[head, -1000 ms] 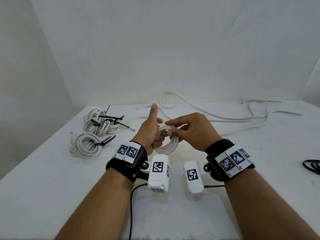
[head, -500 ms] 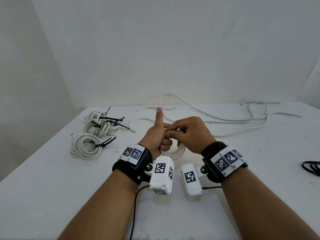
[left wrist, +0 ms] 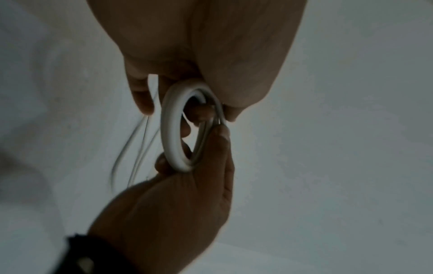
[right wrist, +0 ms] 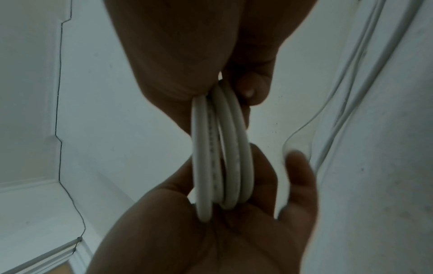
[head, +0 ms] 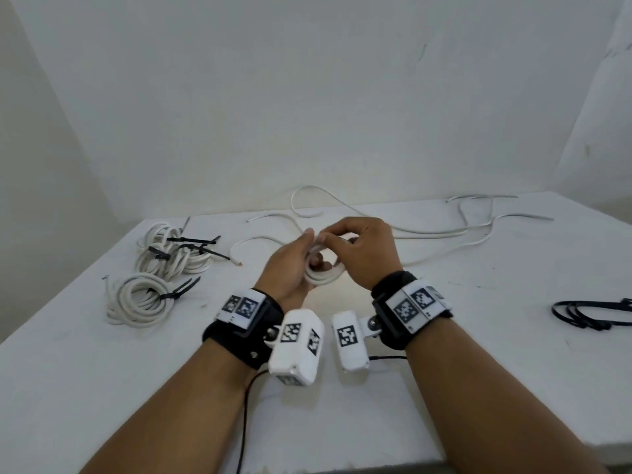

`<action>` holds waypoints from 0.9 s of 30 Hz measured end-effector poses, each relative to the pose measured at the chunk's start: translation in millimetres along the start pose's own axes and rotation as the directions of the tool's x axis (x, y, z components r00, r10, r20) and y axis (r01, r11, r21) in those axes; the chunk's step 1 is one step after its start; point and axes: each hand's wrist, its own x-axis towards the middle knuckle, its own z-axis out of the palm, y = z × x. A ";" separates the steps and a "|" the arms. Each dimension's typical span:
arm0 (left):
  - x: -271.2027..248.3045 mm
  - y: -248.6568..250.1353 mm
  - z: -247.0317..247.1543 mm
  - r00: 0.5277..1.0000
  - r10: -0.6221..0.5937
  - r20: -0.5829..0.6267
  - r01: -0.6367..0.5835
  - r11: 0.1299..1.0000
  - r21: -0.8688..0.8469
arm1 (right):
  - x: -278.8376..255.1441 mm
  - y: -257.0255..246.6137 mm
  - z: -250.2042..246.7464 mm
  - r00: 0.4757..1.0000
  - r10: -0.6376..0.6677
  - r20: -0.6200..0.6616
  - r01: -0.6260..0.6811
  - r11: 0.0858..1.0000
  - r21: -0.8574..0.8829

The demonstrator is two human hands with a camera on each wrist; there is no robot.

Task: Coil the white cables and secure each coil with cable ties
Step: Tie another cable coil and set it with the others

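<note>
A small coil of white cable (head: pixel 321 273) is held above the middle of the table between both hands. My left hand (head: pixel 309 254) grips its left side, with fingers through the ring and the thumb on top. My right hand (head: pixel 333 241) pinches the top of the coil from the right. The left wrist view shows the coil (left wrist: pixel 171 129) as an oval ring between the two hands. In the right wrist view its several turns (right wrist: pixel 222 157) lie side by side. Loose white cable (head: pixel 427 230) trails across the back of the table.
Two tied white coils (head: pixel 143 295) (head: pixel 178 254) with black cable ties lie at the left. Several spare black cable ties (head: pixel 588 313) lie near the right edge. A free cable end (head: pixel 239 263) lies left of my hands. The white table (head: pixel 102 388) meets a wall behind.
My left thumb, which stood upright, has come down onto the coil. Both hands have moved away from me with the coil, and my right fingers now pinch its top.
</note>
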 end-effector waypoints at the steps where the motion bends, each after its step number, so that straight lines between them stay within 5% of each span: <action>1: 1.3 2.4 4.1 1.000 0.004 0.000 -0.004 0.998 -0.060 | 0.9 -0.8 -0.4 0.999 -0.007 -0.039 0.007 1.000 -0.004; 5: 9.5 12.9 18.6 0.999 0.037 -0.007 -0.038 0.998 -0.051 | 4.5 -4.1 -3.8 0.989 -0.062 -0.132 0.060 0.998 -0.024; 9: 21.3 9.2 36.3 0.996 0.081 0.029 -0.085 0.987 0.135 | 0.4 -1.9 -27.3 0.990 0.050 -0.129 -0.056 0.998 -0.039; 17: 17.6 -32.8 98.1 0.996 -0.018 0.091 -0.005 0.969 0.246 | -22.1 14.4 -107.5 0.980 0.187 -0.072 -0.200 0.929 -0.311; 20: 14.0 -42.4 116.3 0.993 -0.044 0.107 0.016 0.968 0.250 | -30.9 26.8 -155.0 0.939 0.325 -0.117 -0.336 0.785 -0.520; 23: 10.6 -48.3 126.6 0.989 -0.071 0.128 0.040 0.972 0.230 | -42.8 44.3 -207.4 0.833 0.515 -0.201 -0.474 0.477 -0.740; 27: 10.3 -60.6 126.2 0.986 -0.110 0.126 0.083 0.976 0.203 | -56.0 53.2 -251.5 0.710 0.630 -0.315 -0.588 0.283 -0.758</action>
